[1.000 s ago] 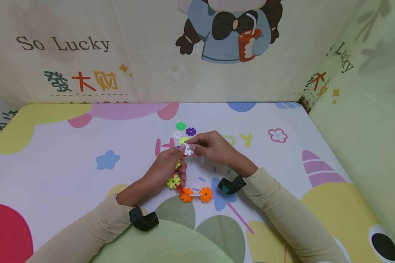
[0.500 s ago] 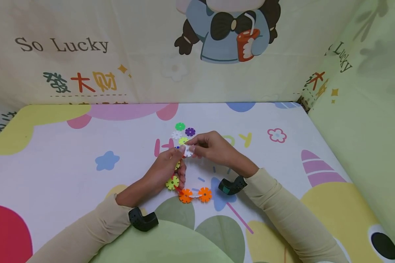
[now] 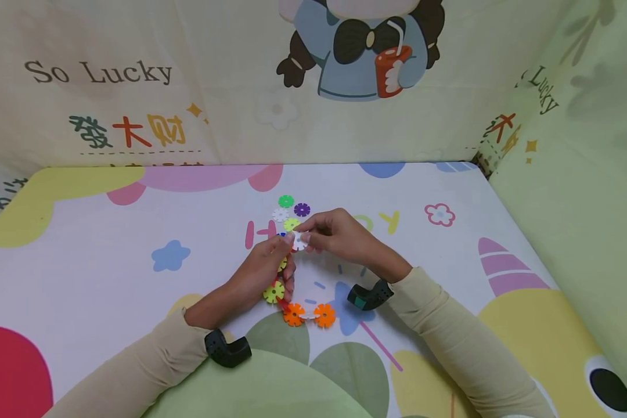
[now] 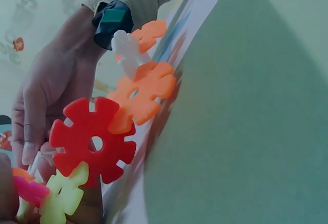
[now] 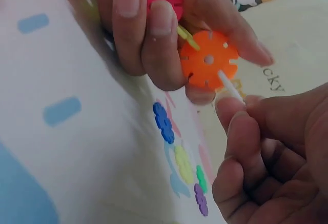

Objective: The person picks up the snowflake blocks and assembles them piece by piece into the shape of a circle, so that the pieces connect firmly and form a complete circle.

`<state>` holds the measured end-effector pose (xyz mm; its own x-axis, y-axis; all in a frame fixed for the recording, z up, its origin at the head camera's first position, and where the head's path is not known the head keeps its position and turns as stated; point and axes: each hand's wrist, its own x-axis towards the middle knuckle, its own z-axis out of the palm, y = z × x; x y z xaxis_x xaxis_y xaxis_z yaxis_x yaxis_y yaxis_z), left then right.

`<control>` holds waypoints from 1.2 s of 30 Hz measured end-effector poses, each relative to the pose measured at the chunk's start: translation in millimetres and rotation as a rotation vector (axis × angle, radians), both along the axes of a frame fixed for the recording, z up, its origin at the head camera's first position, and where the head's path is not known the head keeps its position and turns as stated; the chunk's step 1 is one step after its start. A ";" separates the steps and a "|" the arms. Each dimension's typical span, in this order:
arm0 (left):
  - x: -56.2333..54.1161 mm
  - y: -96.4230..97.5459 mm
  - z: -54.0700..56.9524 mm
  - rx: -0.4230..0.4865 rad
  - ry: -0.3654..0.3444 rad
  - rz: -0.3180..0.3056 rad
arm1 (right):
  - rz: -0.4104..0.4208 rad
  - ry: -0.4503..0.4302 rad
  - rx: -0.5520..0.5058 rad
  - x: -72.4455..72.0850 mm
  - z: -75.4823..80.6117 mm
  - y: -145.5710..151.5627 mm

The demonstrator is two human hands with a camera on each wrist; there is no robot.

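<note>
A chain of slotted plastic snowflake discs runs through my left hand (image 3: 261, 267), whose fingers curl round its upper part. In the right wrist view that hand holds an orange snowflake disc (image 5: 197, 67) at the chain's end, with a pink disc (image 5: 164, 1) nearer the palm. My right hand (image 3: 342, 235) pinches a white snowflake disc (image 3: 299, 241) between thumb and fingers. Seen edge-on, the white disc touches the orange disc's rim; how deep it sits in a slot I cannot tell. Below hang a red disc (image 4: 77, 137), two orange discs and a white one.
Several loose discs lie just beyond the hands: green (image 3: 286, 201), purple (image 3: 302, 209), white (image 3: 280, 215), yellow (image 3: 291, 224) and a mostly hidden blue one (image 5: 164, 123). The printed tabletop (image 3: 110, 302) meets an upright cloth (image 3: 230, 87) at the back.
The chain's hanging lower end, with its two orange discs, has sunk slightly toward me. Both hands stay nearly in place on the discs.
</note>
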<state>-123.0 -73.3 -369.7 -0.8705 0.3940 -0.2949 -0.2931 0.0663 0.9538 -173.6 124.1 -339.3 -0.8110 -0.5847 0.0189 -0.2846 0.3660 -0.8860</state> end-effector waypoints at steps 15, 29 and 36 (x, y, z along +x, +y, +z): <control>-1.2 0.5 0.0 0.004 -0.019 0.018 | -0.001 0.010 0.001 -1.2 -3.8 -0.5; -2.7 4.3 0.5 0.082 -0.016 0.135 | -0.066 -0.008 -0.005 -9.9 -5.9 4.8; -3.9 4.0 0.7 0.125 -0.017 0.225 | -0.096 -0.002 0.007 -15.5 -6.8 8.7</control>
<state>-126.9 -69.3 -369.0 -0.9357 0.2255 -0.2714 -0.3033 -0.1206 0.9453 -189.1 132.8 -346.1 -0.8633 -0.5045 0.0138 -0.2464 0.3974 -0.8839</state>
